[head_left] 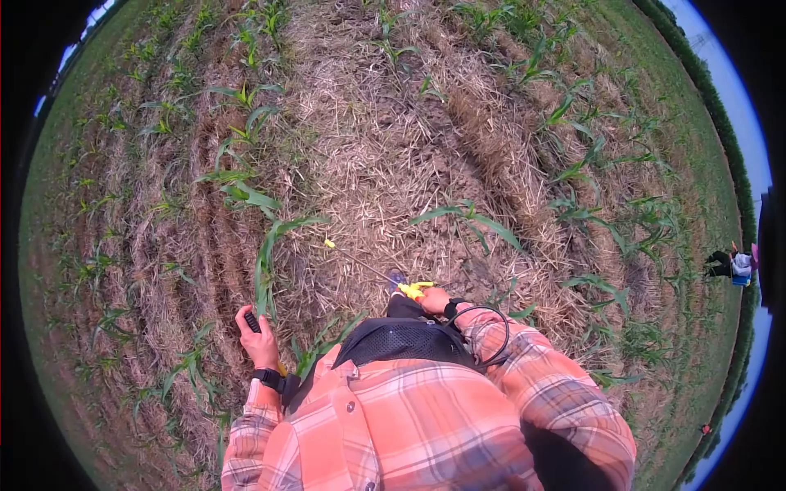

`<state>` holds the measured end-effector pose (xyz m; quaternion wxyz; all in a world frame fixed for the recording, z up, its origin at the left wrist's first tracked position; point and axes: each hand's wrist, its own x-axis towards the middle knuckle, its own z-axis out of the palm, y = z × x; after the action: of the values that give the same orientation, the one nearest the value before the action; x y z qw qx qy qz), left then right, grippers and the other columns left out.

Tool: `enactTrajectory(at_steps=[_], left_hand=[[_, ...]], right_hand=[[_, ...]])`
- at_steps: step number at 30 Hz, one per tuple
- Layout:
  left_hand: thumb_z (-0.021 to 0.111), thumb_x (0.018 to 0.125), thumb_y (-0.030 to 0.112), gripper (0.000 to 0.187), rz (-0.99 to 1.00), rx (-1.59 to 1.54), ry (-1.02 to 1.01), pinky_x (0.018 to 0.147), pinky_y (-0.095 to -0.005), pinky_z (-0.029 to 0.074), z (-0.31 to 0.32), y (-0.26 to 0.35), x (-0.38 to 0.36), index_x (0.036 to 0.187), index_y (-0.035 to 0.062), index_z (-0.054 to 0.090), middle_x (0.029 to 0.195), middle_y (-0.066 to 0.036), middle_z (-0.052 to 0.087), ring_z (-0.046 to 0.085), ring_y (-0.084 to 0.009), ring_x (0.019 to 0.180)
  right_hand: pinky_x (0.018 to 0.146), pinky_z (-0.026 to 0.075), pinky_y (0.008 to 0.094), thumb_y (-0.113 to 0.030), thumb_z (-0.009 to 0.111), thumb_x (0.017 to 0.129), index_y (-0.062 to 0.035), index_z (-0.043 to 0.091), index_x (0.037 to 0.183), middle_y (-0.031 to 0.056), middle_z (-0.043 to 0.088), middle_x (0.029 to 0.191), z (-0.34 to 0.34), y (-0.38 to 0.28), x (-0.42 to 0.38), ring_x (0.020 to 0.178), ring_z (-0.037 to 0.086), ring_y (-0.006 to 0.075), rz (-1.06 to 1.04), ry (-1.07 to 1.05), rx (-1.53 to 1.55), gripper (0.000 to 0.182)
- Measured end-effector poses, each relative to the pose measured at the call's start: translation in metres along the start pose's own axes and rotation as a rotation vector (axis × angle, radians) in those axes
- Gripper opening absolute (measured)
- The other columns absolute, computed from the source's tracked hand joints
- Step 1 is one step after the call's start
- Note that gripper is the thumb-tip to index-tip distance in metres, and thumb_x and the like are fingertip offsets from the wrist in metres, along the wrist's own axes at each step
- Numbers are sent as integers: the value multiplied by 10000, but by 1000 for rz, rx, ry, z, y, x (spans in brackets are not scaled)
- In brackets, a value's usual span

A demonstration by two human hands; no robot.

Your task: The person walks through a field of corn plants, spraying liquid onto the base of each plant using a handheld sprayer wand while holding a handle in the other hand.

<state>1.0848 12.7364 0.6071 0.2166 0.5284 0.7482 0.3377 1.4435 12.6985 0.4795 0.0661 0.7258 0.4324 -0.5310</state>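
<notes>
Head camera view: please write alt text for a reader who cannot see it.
A person in an orange plaid shirt stands in a straw-covered field of young corn plants, right hand holding a yellow-handled spray wand. The left hand grips a small dark device.

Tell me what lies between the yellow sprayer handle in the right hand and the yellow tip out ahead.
In the head view, a thin wand runs from the yellow handle in the right hand to the yellow tip, over dry straw.

Young corn plants (270,245) stand in rows among dry straw (385,155)
</notes>
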Motion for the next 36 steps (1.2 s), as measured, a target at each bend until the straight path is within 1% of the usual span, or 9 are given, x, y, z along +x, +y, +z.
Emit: enactTrajectory(at_steps=[2, 4, 8, 14, 16, 23, 24, 27, 36], left_hand=[[481, 744, 58, 223, 91, -17, 26, 502, -288, 374, 18, 0, 14, 959, 83, 429, 658, -67, 467, 426, -161, 504], [476, 752, 51, 218, 123, -25, 10, 436, -261, 305, 36, -2, 28, 956, 103, 421, 584, -14, 359, 344, -99, 486], [481, 741, 50, 225, 121, -40, -28, 498, -287, 378, 57, 45, 42, 956, 89, 426, 635, -63, 465, 449, -144, 523], [477, 753, 48, 224, 201, -119, 20, 437, -243, 327, 22, 100, 53, 966, 87, 423, 701, -4, 436, 356, -94, 473], [468, 758, 34, 267, -98, -376, -83, 354, -176, 299, -11, 122, 49, 1004, 95, 383, 683, 10, 392, 346, -47, 423], [489, 736, 13, 286, -32, -250, -30, 400, -180, 301, -12, 125, 77, 989, 96, 386, 643, 14, 384, 345, -44, 445], [502, 727, 13, 266, 245, -87, 51, 425, -203, 307, 12, 108, 99, 962, 88, 403, 633, 16, 396, 347, -55, 460], [518, 712, 45, 249, 60, -127, -46, 481, -253, 372, 59, 84, 126, 936, 95, 420, 604, -22, 464, 446, -111, 509], [497, 702, 40, 240, 44, -109, -28, 499, -279, 379, 89, 26, 188, 926, 90, 427, 601, -54, 463, 460, -136, 517]], right_hand=[[621, 431, 348, -363, 429, 732, 12, 577, 806, 161, 582, 758, -25, 12, 10, 712, 570, 270, 9, 26, -25, 409], [391, 398, 310, -301, 443, 754, -24, 566, 715, 97, 549, 568, -27, 50, 44, 423, 518, 187, -31, 222, 4, 306], [359, 365, 312, -302, 443, 759, -30, 542, 672, 73, 522, 519, -72, 83, 45, 405, 500, 169, 188, 386, 338, 303], [294, 343, 296, -285, 433, 790, -35, 453, 632, 51, 453, 461, -95, 202, 127, 324, 431, 165, 227, 715, 520, 296], [275, 318, 292, -247, 399, 793, -36, 432, 616, 52, 433, 453, -141, 130, 51, 304, 399, 159, 360, 627, 843, 277], [263, 304, 294, -228, 423, 781, -28, 447, 599, 58, 430, 430, -143, 116, 67, 288, 395, 169, 381, 668, 790, 272], [263, 304, 294, -228, 423, 781, -28, 447, 599, 58, 430, 430, -136, 112, 74, 288, 395, 169, 381, 669, 788, 272], [288, 324, 325, -270, 425, 783, -37, 477, 630, 60, 462, 448, -133, 71, 84, 326, 443, 183, 398, 489, 606, 284], [395, 392, 306, -330, 432, 775, -45, 547, 765, 66, 534, 560, -118, -82, 101, 420, 498, 167, -173, 192, -37, 308]])
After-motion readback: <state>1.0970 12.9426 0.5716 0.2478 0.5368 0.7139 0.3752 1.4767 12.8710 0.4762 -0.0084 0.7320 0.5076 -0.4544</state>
